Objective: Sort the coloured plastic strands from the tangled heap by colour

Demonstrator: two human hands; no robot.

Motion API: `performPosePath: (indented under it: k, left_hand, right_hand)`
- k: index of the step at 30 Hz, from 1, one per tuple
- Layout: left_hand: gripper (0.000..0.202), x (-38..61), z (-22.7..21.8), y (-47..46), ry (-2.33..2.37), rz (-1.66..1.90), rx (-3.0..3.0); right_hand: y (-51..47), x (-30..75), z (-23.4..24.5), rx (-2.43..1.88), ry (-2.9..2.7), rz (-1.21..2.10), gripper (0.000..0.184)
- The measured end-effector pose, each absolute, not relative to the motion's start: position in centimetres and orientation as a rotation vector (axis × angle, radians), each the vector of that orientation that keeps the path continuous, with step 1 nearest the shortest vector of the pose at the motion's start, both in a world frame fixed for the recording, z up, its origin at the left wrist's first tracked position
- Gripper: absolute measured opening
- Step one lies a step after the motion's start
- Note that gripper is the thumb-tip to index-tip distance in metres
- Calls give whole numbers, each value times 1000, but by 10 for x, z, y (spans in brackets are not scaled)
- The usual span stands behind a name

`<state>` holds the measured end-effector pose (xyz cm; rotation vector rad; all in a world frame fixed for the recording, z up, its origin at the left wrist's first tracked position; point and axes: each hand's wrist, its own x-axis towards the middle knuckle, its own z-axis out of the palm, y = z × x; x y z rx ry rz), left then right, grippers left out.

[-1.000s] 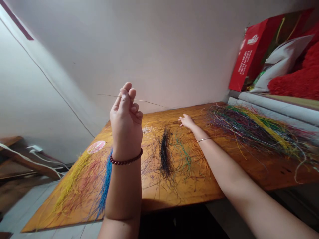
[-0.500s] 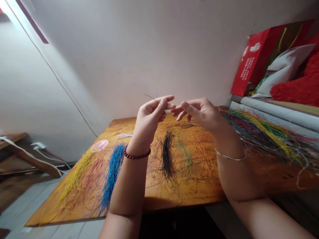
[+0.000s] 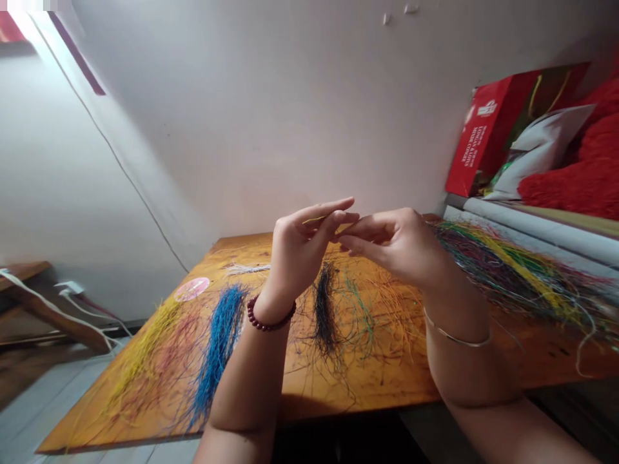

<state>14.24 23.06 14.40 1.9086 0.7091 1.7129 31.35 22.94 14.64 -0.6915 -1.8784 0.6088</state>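
Note:
Above the table, my left hand (image 3: 302, 241) pinches a thin yellowish strand (image 3: 313, 220) between thumb and fingers, with the index finger stretched out. My right hand (image 3: 391, 241) meets it fingertip to fingertip, its thumb and index finger closed at the strand's other end, which is mostly hidden by the fingers. Beneath the hands lies a bundle of black strands (image 3: 325, 316). A few green strands (image 3: 360, 306) and a loose spread of orange strands (image 3: 394, 303) lie to its right. Left of my left forearm is a thick blue bundle (image 3: 220, 348).
The wooden table (image 3: 309, 383) also bears yellow strands (image 3: 145, 351), reddish strands (image 3: 178, 345), white strands (image 3: 249, 269) and a round pink sticker (image 3: 192, 289). A mixed-colour heap (image 3: 512, 270) lies at the right, near a red bag (image 3: 483, 135). A wall stands behind.
My right hand has come in against the left fingertips, its thumb and index finger now closing together. Both hands sit slightly lower in view. The strand shows less beyond my left hand.

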Motion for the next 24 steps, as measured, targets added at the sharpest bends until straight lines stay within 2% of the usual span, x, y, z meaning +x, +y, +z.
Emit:
performPosePath:
  k: [3,9,24]
  left_hand:
    - [27,142,145,229,723,1721,1910]
    - [38,138,146,234,765,1688,1903]
    - [16,137,144,240,730,1714,1912]
  right_hand:
    - [227,312,145,-717,-1876,541,39]
    - [231,312,146,-722,-1842,574,46]
    - [238,306,148,-667,-1740,742,56]
